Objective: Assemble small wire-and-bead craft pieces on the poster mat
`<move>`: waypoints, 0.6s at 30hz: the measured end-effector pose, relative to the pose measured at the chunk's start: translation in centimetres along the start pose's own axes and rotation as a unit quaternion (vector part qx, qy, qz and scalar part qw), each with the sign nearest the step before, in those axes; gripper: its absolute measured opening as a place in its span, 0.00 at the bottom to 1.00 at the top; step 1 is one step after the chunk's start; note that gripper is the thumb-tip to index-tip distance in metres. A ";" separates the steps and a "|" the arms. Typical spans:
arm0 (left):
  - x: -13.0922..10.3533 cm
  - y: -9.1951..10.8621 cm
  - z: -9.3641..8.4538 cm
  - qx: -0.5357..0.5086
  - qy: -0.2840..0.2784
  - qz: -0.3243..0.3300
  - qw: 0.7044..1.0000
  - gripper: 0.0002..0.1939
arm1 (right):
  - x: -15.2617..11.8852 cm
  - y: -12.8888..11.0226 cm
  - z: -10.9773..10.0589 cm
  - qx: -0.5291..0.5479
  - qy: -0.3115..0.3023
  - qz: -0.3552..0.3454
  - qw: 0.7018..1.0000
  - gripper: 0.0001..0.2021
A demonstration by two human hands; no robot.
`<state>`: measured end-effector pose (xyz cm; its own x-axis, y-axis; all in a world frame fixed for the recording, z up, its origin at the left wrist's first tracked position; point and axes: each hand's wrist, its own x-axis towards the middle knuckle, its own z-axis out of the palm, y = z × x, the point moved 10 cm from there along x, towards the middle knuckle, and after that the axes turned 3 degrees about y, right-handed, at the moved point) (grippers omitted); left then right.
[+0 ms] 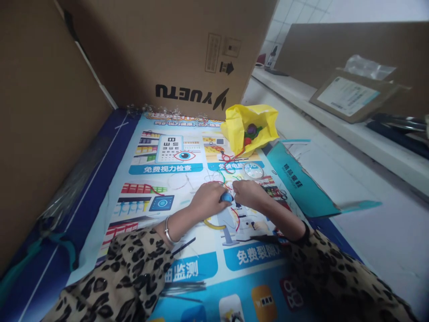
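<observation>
My left hand [208, 197] is closed, with a small round blue bead-like piece [226, 197] between its fingertips. Close beside it, my right hand [248, 193] is closed in a pinch; what its fingers hold, if anything, is too small to make out. Thin green and red strands [221, 175] show just beyond the hands. Under the fingers, a curved yellow cord [214, 224] and a red cord [238, 219] lie on the printed poster [208, 243]. A clear round dish [254, 171] rests past my right hand.
An open yellow bag [234, 129] holds purple, green and red pieces. Dark thin wires [184, 289] lie near me. A teal-handled tool [43, 250] is at left, and small scissors [283, 194] at right. A carton [161, 49] walls the back; a teal cardboard piece [298, 179] lies right.
</observation>
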<state>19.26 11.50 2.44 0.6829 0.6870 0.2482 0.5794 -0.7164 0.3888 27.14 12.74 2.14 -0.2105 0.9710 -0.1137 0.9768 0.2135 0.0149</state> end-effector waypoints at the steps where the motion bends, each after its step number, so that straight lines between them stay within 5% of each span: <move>1: 0.0 0.0 0.0 0.001 0.000 -0.001 1.000 0.13 | 0.0 0.1 0.0 0.010 0.003 0.000 1.000 0.08; 13: 0.0 0.0 -0.1 0.037 -0.015 -0.010 0.999 0.13 | -0.1 -2.0 -1.4 0.270 0.024 -0.072 0.960 0.07; 18: 0.0 -0.1 -0.1 0.020 -0.010 -0.011 1.000 0.15 | -0.6 0.7 -1.7 0.276 0.044 -0.041 0.959 0.08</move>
<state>19.17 11.56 2.50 0.6786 0.6998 0.2232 0.6109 -0.7064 0.3576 27.91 12.47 3.96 -0.2659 0.9640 -0.0076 0.8239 0.2232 -0.5209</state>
